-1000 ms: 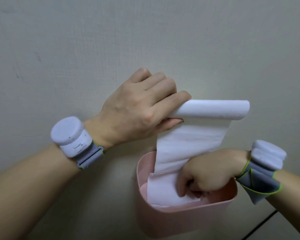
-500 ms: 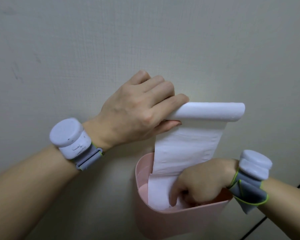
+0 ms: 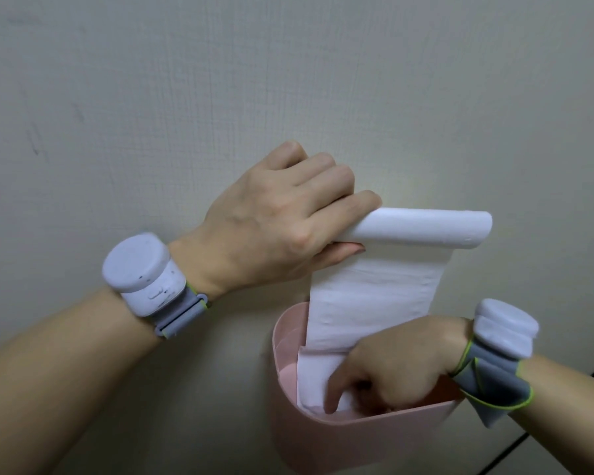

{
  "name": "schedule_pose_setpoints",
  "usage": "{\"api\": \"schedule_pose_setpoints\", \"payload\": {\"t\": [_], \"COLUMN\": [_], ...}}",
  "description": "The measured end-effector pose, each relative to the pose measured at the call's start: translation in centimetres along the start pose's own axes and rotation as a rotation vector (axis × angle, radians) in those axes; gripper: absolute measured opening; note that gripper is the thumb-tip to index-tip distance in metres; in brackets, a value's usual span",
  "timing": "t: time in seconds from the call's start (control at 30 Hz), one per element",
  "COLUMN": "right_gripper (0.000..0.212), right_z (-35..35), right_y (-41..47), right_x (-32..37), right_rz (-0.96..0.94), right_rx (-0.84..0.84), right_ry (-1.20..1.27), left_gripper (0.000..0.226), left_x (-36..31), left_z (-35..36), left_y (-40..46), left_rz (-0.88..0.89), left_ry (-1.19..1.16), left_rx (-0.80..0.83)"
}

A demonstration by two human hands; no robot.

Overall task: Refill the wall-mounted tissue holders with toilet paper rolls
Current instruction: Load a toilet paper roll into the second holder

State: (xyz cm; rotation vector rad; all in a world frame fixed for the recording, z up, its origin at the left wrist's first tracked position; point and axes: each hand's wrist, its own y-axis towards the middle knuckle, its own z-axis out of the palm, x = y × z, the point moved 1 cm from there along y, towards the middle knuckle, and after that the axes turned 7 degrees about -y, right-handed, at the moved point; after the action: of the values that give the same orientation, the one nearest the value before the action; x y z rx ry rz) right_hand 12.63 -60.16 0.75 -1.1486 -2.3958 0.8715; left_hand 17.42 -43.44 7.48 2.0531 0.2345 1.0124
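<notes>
A pink wall-mounted tissue holder [image 3: 357, 443] hangs low on the wall, open at the top. Above it my left hand [image 3: 282, 231] grips the left end of a thin white toilet paper roll [image 3: 422, 228], held level against the wall. A strip of paper [image 3: 374, 299] hangs from the roll down into the holder. My right hand [image 3: 391, 368] reaches into the holder from the right, its fingers curled on the lower end of the strip; the fingertips are partly hidden by the holder's rim.
The pale textured wall [image 3: 288, 80] fills the view. A dark tile joint [image 3: 515, 457] runs diagonally at the lower right. Both wrists wear grey straps with white round devices.
My right hand has gone further left and deeper into the holder, pushing the paper strip down. The roll in my left hand has barely moved.
</notes>
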Motion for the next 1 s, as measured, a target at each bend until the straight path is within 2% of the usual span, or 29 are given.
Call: {"api": "schedule_pose_setpoints", "payload": {"t": [0.13,0.27,0.57,0.8,0.93,1.0], "right_gripper": [0.048,0.051,0.048,0.029,0.018,0.02], "right_z": [-0.6,0.0,0.2,-0.9,-1.5,-1.7], "right_y": [-0.2,0.3,0.1,-5.0,-10.3,-12.7], "right_x": [0.3,1.3,1.1,-1.2,-2.6,-3.3], "right_rz": [-0.023,-0.027,-0.024,0.006,-0.143,-0.219], "right_rx": [-0.066,-0.018,-0.054,-0.326,-0.523,-0.704], "right_ry": [0.035,-0.029,-0.01,0.117,0.395,0.518], "left_gripper": [0.038,0.038,0.038,0.037,0.037,0.035], "left_x": [0.0,0.0,-0.2,-0.4,-0.5,-0.5], "left_z": [0.0,-0.2,-0.3,-0.5,-0.5,-0.4], "left_y": [0.0,0.0,0.1,-0.8,-0.9,-0.8], "left_rz": [0.003,0.002,-0.002,0.01,0.005,0.007], "left_ry": [0.008,0.005,-0.027,-0.05,-0.047,-0.042], "left_rx": [-0.004,-0.001,0.037,0.09,0.103,0.11]}}
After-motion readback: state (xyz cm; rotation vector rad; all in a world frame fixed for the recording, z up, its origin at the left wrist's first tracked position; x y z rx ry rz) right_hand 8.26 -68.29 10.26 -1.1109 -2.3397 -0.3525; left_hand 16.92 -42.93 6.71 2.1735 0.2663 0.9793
